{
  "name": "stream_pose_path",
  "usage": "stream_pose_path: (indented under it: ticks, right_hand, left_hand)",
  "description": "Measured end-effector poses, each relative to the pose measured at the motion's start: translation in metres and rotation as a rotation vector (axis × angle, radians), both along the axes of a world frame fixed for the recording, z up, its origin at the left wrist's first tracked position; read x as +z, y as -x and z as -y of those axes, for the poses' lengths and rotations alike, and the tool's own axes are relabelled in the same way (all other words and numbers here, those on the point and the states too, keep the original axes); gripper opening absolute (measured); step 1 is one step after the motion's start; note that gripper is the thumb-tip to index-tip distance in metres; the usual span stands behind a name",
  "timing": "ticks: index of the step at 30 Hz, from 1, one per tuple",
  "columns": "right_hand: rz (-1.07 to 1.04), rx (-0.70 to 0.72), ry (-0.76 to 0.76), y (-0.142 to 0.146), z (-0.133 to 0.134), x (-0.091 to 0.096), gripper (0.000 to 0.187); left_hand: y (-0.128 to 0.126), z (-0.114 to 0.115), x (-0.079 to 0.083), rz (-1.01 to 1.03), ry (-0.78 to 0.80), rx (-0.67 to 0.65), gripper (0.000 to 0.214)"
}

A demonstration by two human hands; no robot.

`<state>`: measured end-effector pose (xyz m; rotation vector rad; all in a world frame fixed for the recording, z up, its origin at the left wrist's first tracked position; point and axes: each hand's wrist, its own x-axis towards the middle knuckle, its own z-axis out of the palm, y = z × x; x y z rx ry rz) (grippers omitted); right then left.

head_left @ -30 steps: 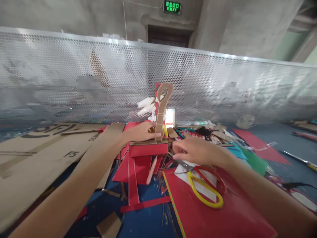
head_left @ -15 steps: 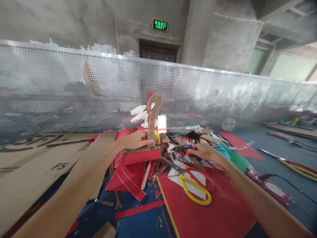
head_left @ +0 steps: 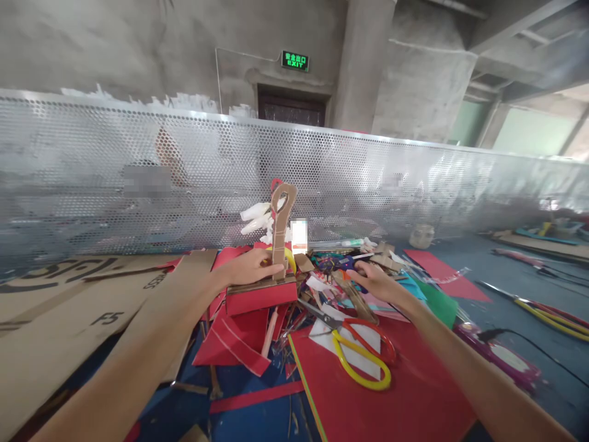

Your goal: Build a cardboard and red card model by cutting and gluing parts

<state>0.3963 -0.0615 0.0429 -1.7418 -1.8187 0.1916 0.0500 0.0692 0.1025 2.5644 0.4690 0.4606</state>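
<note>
My left hand (head_left: 251, 268) is closed round the foot of an upright brown cardboard piece with a loop at its top (head_left: 280, 224), which stands on a red box (head_left: 261, 296). My right hand (head_left: 375, 280) reaches into the scraps to the right of the box, its fingers curled on a small dark blue and orange object (head_left: 347, 265) that I cannot name. Scissors with red and yellow handles (head_left: 359, 353) lie on white paper over a large red sheet (head_left: 414, 399), just below my right wrist.
Large brown cardboard sheets (head_left: 69, 294) cover the left. Red paper strips and offcuts (head_left: 234, 344) spill below the box. A perforated metal screen (head_left: 138, 178) runs across the back. Green and red sheets, cables and a small jar (head_left: 421, 235) lie to the right.
My right hand left the scissors and moved up and right into the scrap pile, closing on a small dark object. My left hand stayed on the cardboard upright.
</note>
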Motion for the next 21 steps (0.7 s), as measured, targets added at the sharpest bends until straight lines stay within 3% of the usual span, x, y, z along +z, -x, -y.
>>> stream_pose_path:
  ticks: [5,10,14,21]
  right_hand:
    - [-0.184,-0.024,-0.019,0.002,0.001,-0.003,0.035]
    - [-0.605,0.332,0.107,0.018,0.017,0.004,0.041]
    - [-0.667,0.4,0.153,0.034,0.027,0.007,0.036]
    - [-0.697,0.518,0.28,0.054,0.036,0.007,0.043]
  left_hand:
    - [0.0,-0.001,-0.001,-0.012,-0.013,0.025,0.039]
    - [0.0,0.003,0.002,0.001,-0.015,0.018,0.042]
    - [0.0,0.009,0.005,0.004,-0.079,0.009,0.044]
    - [-0.008,0.018,0.005,-0.02,-0.186,0.099,0.046]
